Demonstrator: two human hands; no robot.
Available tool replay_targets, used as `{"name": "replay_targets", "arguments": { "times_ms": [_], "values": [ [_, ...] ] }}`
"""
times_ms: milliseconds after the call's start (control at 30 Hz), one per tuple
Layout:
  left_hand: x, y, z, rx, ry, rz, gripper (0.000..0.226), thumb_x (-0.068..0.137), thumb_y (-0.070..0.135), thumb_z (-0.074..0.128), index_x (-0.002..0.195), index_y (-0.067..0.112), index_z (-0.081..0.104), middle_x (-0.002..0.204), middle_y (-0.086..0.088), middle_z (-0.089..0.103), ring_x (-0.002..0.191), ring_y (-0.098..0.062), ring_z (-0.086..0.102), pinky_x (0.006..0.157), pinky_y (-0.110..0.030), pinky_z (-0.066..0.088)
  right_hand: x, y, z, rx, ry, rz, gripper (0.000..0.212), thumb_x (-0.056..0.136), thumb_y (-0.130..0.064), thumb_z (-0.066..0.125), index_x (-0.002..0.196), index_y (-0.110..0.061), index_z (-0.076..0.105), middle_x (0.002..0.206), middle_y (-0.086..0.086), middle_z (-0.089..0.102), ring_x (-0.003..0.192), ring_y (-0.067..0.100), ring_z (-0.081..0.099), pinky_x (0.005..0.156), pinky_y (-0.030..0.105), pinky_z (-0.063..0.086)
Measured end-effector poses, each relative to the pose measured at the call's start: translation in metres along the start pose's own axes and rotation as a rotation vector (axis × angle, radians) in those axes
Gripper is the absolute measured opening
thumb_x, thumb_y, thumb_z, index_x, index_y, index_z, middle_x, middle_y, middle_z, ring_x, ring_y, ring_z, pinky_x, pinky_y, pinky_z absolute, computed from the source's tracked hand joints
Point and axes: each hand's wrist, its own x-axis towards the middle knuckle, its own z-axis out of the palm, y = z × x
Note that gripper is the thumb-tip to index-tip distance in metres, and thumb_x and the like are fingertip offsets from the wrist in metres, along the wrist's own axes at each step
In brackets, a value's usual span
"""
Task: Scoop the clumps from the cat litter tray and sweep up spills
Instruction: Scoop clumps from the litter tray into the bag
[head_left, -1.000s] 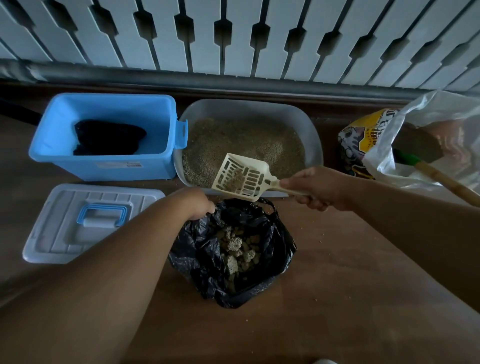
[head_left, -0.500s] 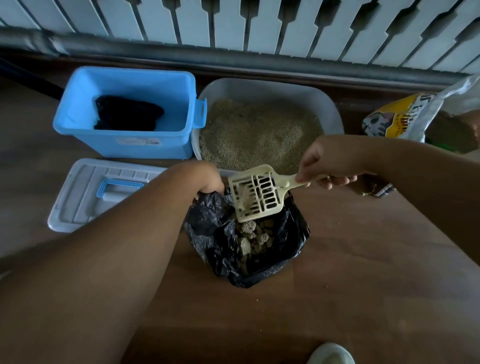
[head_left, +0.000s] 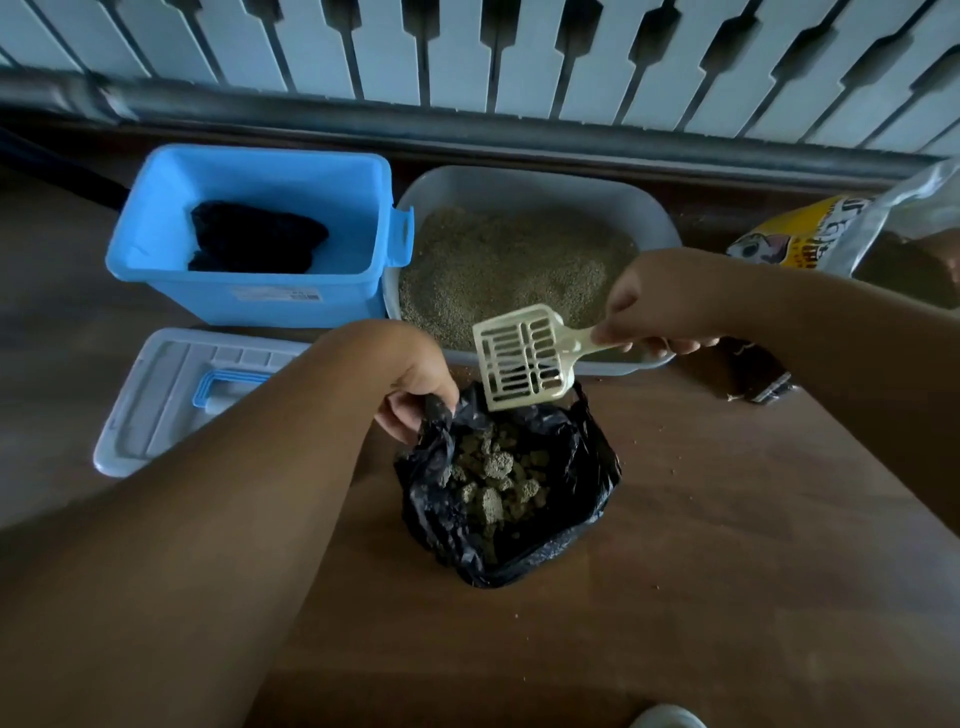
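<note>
Litter tray (head_left: 649, 208) is sitting behind the black bag (head_left: 582, 462), which is holding the clumps (head_left: 498, 478). My left hand (head_left: 410, 379) is pinching its rim wide; my right hand (head_left: 660, 306) is gripping the scoop (head_left: 524, 358), tilting low so nothing spills.

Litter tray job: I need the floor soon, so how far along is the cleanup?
Partly done. A pile of clumps already lies in the black bag, which the left hand holds open. The right hand grips the scoop, empty, above the bag's far edge. Scooping may go on in the litter tray. Left: sweeping the scattered grains off the floor; no sweeping looks begun.
</note>
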Motion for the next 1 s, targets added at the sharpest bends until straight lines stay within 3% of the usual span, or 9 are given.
{"name": "replay_targets", "arguments": {
  "times_ms": [67, 167, 267, 367, 467, 600, 767, 900, 1000],
  "values": [
    [-0.002, 0.005, -0.001, -0.084, 0.098, -0.031, 0.021, 0.098, 0.025, 0.057, 0.105, 0.006, 0.057, 0.09, -0.011, 0.063, 0.076, -0.021, 0.062, 0.087, -0.034, 0.053, 0.003, 0.005, -0.006, 0.045, 0.127, 0.027, 0.03, 0.095, -0.037, 0.063, 0.079, -0.012, 0.07, 0.056, 0.005, 0.063, 0.041, 0.014, 0.049, 0.045, 0.024, 0.04],
    [-0.01, 0.013, -0.004, -0.008, 0.278, 0.055, 0.062, 0.094, 0.041, 0.064, 0.143, 0.009, 0.044, 0.136, -0.019, 0.053, 0.114, -0.035, 0.06, 0.1, -0.045, 0.051, 0.012, 0.015, -0.013, 0.117, 0.319, 0.079, 0.029, 0.098, -0.032, 0.059, 0.083, -0.01, 0.07, 0.06, 0.007, 0.064, 0.043, 0.016, 0.051, 0.045, 0.023, 0.041],
    [-0.009, 0.019, -0.009, 0.049, 0.35, 0.102, 0.067, 0.097, 0.045, 0.057, 0.15, 0.009, 0.039, 0.148, -0.017, 0.045, 0.125, -0.036, 0.053, 0.102, -0.044, 0.048, 0.021, 0.019, -0.007, 0.107, 0.394, 0.105, 0.026, 0.099, -0.024, 0.052, 0.094, -0.007, 0.071, 0.069, 0.004, 0.066, 0.054, 0.015, 0.058, 0.05, 0.026, 0.044],
    [-0.001, 0.022, -0.016, 0.002, 0.446, 0.162, 0.05, 0.095, 0.04, 0.061, 0.132, 0.007, 0.058, 0.127, -0.013, 0.064, 0.111, -0.031, 0.064, 0.097, -0.042, 0.053, 0.026, 0.02, 0.001, 0.117, 0.426, 0.086, 0.021, 0.098, -0.022, 0.05, 0.093, -0.018, 0.069, 0.079, 0.003, 0.069, 0.064, 0.015, 0.062, 0.057, 0.028, 0.048],
    [0.011, 0.02, -0.023, -0.066, 0.571, 0.196, 0.035, 0.093, 0.035, 0.063, 0.109, 0.005, 0.067, 0.106, -0.013, 0.071, 0.098, -0.03, 0.069, 0.093, -0.043, 0.055, 0.031, 0.019, 0.006, 0.098, 0.471, 0.054, 0.019, 0.097, -0.018, 0.048, 0.097, -0.026, 0.066, 0.083, 0.0, 0.066, 0.07, 0.013, 0.059, 0.056, 0.029, 0.041],
    [0.025, 0.013, -0.021, -0.144, 0.588, 0.216, 0.037, 0.089, 0.039, 0.063, 0.112, 0.01, 0.064, 0.104, -0.009, 0.071, 0.094, -0.027, 0.07, 0.091, -0.045, 0.056, 0.044, 0.021, 0.006, 0.073, 0.569, 0.085, 0.025, 0.096, -0.014, 0.045, 0.108, -0.022, 0.065, 0.085, 0.002, 0.063, 0.073, 0.021, 0.059, 0.063, 0.034, 0.048],
    [0.042, 0.007, -0.016, -0.155, 0.685, 0.269, 0.025, 0.093, 0.038, 0.058, 0.096, 0.013, 0.064, 0.09, -0.006, 0.072, 0.086, -0.023, 0.07, 0.087, -0.041, 0.056, 0.064, 0.022, -0.006, -0.162, 0.599, 0.187, 0.032, 0.097, -0.01, 0.046, 0.125, -0.018, 0.06, 0.106, 0.011, 0.064, 0.09, 0.029, 0.06, 0.071, 0.034, 0.048],
    [0.056, 0.001, -0.013, -0.179, 0.78, 0.329, 0.016, 0.094, 0.036, 0.062, 0.095, 0.02, 0.062, 0.082, 0.003, 0.063, 0.08, -0.015, 0.061, 0.063, -0.029, 0.043, 0.092, 0.012, -0.012, -0.258, 0.559, 0.238, 0.034, 0.098, -0.008, 0.047, 0.129, -0.013, 0.058, 0.114, 0.013, 0.064, 0.095, 0.028, 0.061, 0.069, 0.033, 0.044],
    [0.064, -0.003, -0.014, -0.183, 0.824, 0.346, 0.013, 0.093, 0.034, 0.064, 0.094, 0.022, 0.062, 0.08, 0.007, 0.061, 0.079, -0.014, 0.059, 0.06, -0.028, 0.038, 0.113, 0.001, -0.009, -0.285, 0.509, 0.253, 0.035, 0.099, -0.007, 0.047, 0.133, -0.007, 0.054, 0.117, 0.016, 0.061, 0.093, 0.026, 0.062, 0.069, 0.033, 0.044]
  ]
}}
